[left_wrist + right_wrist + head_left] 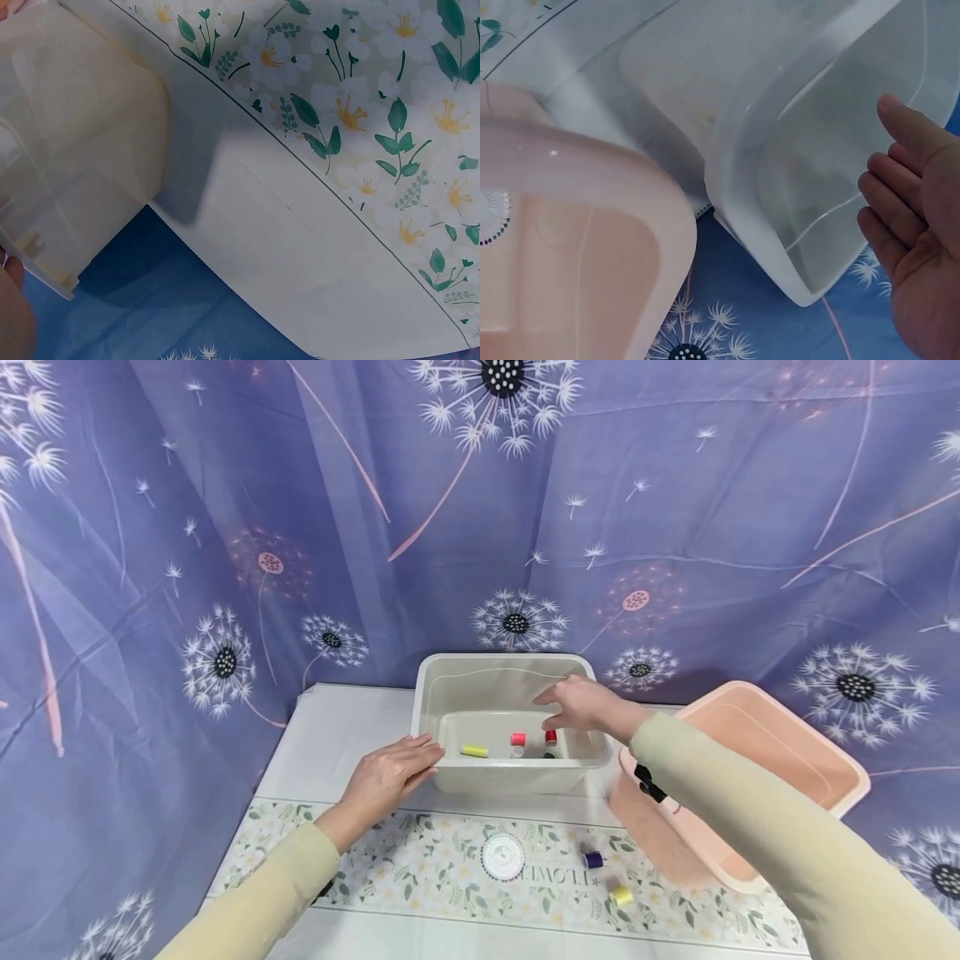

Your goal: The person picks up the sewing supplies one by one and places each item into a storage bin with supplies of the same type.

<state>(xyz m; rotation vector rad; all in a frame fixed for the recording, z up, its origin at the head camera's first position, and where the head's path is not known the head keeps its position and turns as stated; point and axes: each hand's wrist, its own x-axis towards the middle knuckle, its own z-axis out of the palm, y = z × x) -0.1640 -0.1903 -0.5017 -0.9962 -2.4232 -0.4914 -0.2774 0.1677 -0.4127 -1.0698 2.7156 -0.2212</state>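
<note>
A white bin (510,779) stands at the back of the table. My left hand (393,774) rests on its left front corner, the fingers stretched over the rim. Above the bin's right side is my right hand (581,703), its fingers loosely bent; in the right wrist view this hand (922,202) is free of any object. On the bin floor lie a yellow thread spool (475,751), a pinkish-red spool (518,739), a red spool (551,737), a pale spool (517,752) and a dark item (549,756), partly hidden by the front wall.
At the right a pink bin (750,735) stands close beside the white bin, with a pin wheel (491,217) inside. On the flowered table strip lie another pin wheel (502,857), a purple spool (593,860) and a yellow spool (622,896). A blue curtain (420,602) hangs behind.
</note>
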